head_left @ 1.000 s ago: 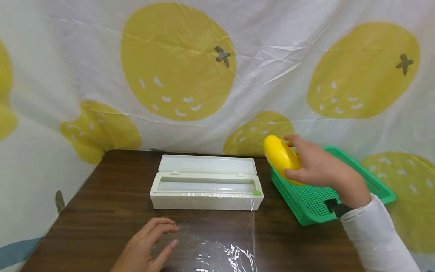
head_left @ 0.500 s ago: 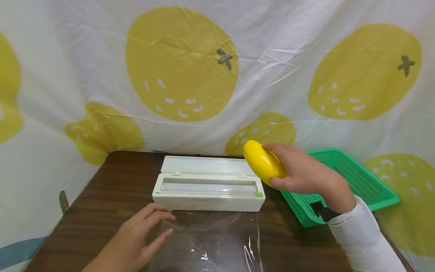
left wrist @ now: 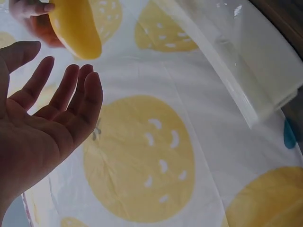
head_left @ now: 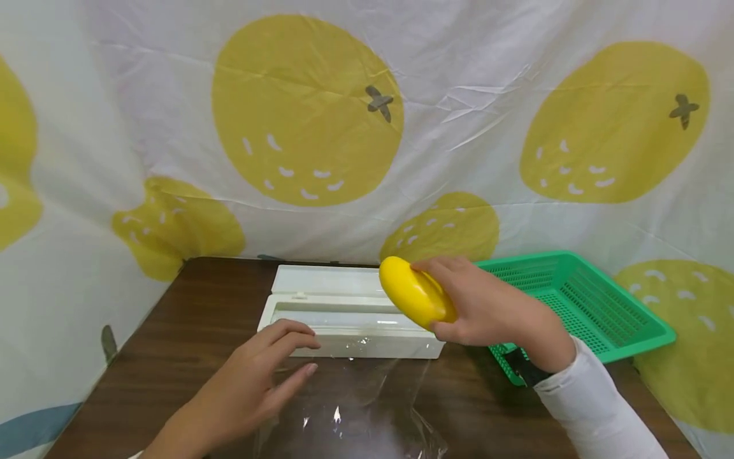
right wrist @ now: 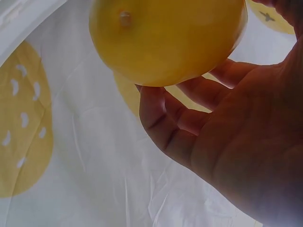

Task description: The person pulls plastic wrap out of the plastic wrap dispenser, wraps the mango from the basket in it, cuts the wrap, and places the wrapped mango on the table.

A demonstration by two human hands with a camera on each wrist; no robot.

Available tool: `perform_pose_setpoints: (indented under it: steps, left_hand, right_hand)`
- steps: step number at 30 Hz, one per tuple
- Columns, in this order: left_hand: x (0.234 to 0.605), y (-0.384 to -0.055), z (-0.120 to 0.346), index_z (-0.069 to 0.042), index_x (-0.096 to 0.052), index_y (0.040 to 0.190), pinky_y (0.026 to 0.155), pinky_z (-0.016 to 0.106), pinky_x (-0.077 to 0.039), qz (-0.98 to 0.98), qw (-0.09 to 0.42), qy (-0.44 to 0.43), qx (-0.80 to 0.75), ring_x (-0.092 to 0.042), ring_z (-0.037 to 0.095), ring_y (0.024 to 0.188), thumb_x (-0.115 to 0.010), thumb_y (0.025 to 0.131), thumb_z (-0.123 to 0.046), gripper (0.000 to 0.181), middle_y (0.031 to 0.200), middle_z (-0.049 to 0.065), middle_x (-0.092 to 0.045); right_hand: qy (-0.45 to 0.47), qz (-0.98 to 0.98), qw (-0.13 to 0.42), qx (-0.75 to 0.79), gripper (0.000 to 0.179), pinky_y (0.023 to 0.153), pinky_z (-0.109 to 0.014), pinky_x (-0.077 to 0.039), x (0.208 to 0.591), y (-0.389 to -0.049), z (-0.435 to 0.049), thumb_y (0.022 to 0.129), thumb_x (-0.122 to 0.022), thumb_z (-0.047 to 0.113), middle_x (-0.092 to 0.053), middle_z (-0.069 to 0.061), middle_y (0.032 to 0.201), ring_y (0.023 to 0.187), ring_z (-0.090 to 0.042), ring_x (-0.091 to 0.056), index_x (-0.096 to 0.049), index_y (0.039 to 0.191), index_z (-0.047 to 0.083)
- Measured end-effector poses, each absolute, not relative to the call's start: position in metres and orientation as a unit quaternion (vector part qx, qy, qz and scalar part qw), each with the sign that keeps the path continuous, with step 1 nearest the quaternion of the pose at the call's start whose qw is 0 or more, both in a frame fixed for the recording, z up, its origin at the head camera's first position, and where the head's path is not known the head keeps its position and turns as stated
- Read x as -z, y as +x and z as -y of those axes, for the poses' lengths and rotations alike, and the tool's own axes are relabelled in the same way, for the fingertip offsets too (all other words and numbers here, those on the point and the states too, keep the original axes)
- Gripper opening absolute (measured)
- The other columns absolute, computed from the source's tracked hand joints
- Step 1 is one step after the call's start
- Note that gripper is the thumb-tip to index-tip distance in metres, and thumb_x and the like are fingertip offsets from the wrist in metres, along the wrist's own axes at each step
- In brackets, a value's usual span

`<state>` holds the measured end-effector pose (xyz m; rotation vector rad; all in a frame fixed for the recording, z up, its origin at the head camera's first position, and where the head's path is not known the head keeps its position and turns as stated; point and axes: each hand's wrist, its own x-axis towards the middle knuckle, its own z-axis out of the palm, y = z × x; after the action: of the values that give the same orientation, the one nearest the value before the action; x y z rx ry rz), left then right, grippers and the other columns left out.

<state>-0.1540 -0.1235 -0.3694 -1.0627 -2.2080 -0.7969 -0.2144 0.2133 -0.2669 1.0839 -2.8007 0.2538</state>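
Observation:
In the head view my right hand point(head_left: 487, 312) grips a smooth yellow mango-like fruit point(head_left: 415, 293), held in the air before the right part of a white cling film dispenser point(head_left: 327, 280). The dispenser's lid is tipped back, and a roll lies inside. Clear cling film point(head_left: 355, 408) runs from it toward me over the table. My left hand point(head_left: 252, 376) hovers at the film's left side with loosely bent fingers, holding nothing. The left wrist view shows its palm and the fruit point(left wrist: 78, 28) beyond its fingertips. Fingers of my right hand point(right wrist: 232, 127) curl under the fruit in the right wrist view.
A green plastic basket point(head_left: 608, 312) with perforated walls stands at the right, partly behind my right forearm. The dark wooden table point(head_left: 189, 306) meets a white fruit-print cloth point(head_left: 459, 140) hung behind it and at the left.
My right hand has carried the fruit leftward and slightly down, from over the basket to before the dispenser. The left hand has risen a little and shifted right. The film's reflections have shifted.

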Motion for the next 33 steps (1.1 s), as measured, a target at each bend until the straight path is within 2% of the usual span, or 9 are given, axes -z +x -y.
perform_pose_setpoints:
  steps: [4, 8, 12, 15, 18, 21, 25, 29, 33]
  left_hand:
    - [0.37, -0.157, 0.116, -0.021, -0.065, 0.115, 0.087, 0.019, -0.048, 0.823, 0.267, -0.403, 0.299, -0.062, 0.007, 0.101, -0.079, 0.085, -0.011, 0.034, 0.119, -0.008, -0.06]
    - [0.371, -0.158, 0.11, -0.019, -0.063, 0.12, 0.089, 0.028, -0.052, 0.836, 0.266, -0.385, 0.286, -0.061, 0.011, 0.108, -0.079, 0.086, -0.016, 0.038, 0.123, -0.005, -0.059]
    - [0.367, -0.163, 0.105, -0.016, -0.058, 0.133, 0.093, 0.039, -0.053, 0.85, 0.275, -0.354, 0.276, -0.054, 0.018, 0.121, -0.085, 0.082, -0.025, 0.058, 0.134, 0.002, -0.055]
    - [0.367, -0.167, 0.099, -0.017, -0.054, 0.142, 0.097, 0.044, -0.051, 0.856, 0.262, -0.343, 0.284, -0.049, 0.021, 0.128, -0.087, 0.078, -0.032, 0.073, 0.14, 0.004, -0.051]
    - [0.37, -0.171, 0.095, -0.018, -0.051, 0.145, 0.102, 0.045, -0.05, 0.861, 0.238, -0.343, 0.29, -0.047, 0.023, 0.132, -0.088, 0.077, -0.035, 0.079, 0.144, 0.005, -0.049]
    - [0.375, -0.174, 0.093, -0.018, -0.051, 0.146, 0.102, 0.044, -0.05, 0.864, 0.216, -0.347, 0.295, -0.048, 0.024, 0.132, -0.088, 0.077, -0.036, 0.081, 0.144, 0.004, -0.049]
    - [0.379, -0.178, 0.093, -0.017, -0.059, 0.139, 0.097, 0.038, -0.053, 0.853, 0.192, -0.364, 0.322, -0.055, 0.018, 0.121, -0.088, 0.076, -0.033, 0.071, 0.135, -0.002, -0.056]
    - [0.381, -0.18, 0.094, -0.015, -0.065, 0.13, 0.092, 0.031, -0.055, 0.833, 0.191, -0.384, 0.35, -0.059, 0.014, 0.112, -0.089, 0.074, -0.029, 0.062, 0.124, -0.005, -0.062]
    - [0.383, -0.181, 0.097, -0.015, -0.066, 0.129, 0.09, 0.028, -0.056, 0.825, 0.196, -0.385, 0.364, -0.061, 0.013, 0.109, -0.089, 0.074, -0.027, 0.06, 0.122, -0.005, -0.063]
  right_hand:
    - [0.385, 0.918, 0.059, -0.075, 0.075, 0.095, -0.041, -0.045, 0.27, -0.213, -0.204, 0.077, -0.074, 0.027, -0.058, 0.0, 0.133, 0.116, -0.025, -0.052, -0.046, 0.144, 0.009]
    - [0.422, 0.903, 0.049, -0.062, 0.076, 0.096, -0.043, -0.045, 0.274, -0.211, -0.193, 0.075, -0.078, 0.024, -0.057, 0.0, 0.14, 0.114, -0.026, -0.053, -0.048, 0.144, 0.011]
    - [0.45, 0.891, 0.04, -0.052, 0.075, 0.094, -0.044, -0.046, 0.28, -0.208, -0.185, 0.074, -0.084, 0.021, -0.057, 0.003, 0.142, 0.112, -0.024, -0.054, -0.052, 0.141, 0.016]
    - [0.467, 0.883, 0.034, -0.043, 0.073, 0.094, -0.044, -0.046, 0.286, -0.205, -0.18, 0.074, -0.085, 0.021, -0.058, 0.006, 0.142, 0.113, -0.022, -0.054, -0.053, 0.14, 0.019]
    - [0.479, 0.876, 0.027, -0.038, 0.072, 0.095, -0.044, -0.046, 0.29, -0.201, -0.175, 0.075, -0.084, 0.02, -0.058, 0.007, 0.142, 0.118, -0.02, -0.053, -0.054, 0.141, 0.021]
    - [0.492, 0.869, 0.023, -0.042, 0.072, 0.096, -0.044, -0.045, 0.294, -0.198, -0.171, 0.076, -0.083, 0.02, -0.058, 0.008, 0.143, 0.12, -0.02, -0.052, -0.054, 0.142, 0.021]
    - [0.495, 0.867, 0.009, -0.049, 0.073, 0.098, -0.042, -0.044, 0.297, -0.194, -0.168, 0.076, -0.082, 0.019, -0.055, 0.011, 0.145, 0.122, -0.017, -0.05, -0.053, 0.143, 0.023]
    - [0.489, 0.87, 0.005, -0.059, 0.074, 0.1, -0.043, -0.043, 0.3, -0.192, -0.168, 0.074, -0.081, 0.016, -0.052, 0.011, 0.146, 0.126, -0.017, -0.049, -0.053, 0.143, 0.025]
    - [0.483, 0.872, 0.026, -0.083, 0.074, 0.1, -0.046, -0.042, 0.303, -0.191, -0.171, 0.074, -0.08, 0.018, -0.049, 0.006, 0.146, 0.131, -0.018, -0.045, -0.052, 0.141, 0.026]
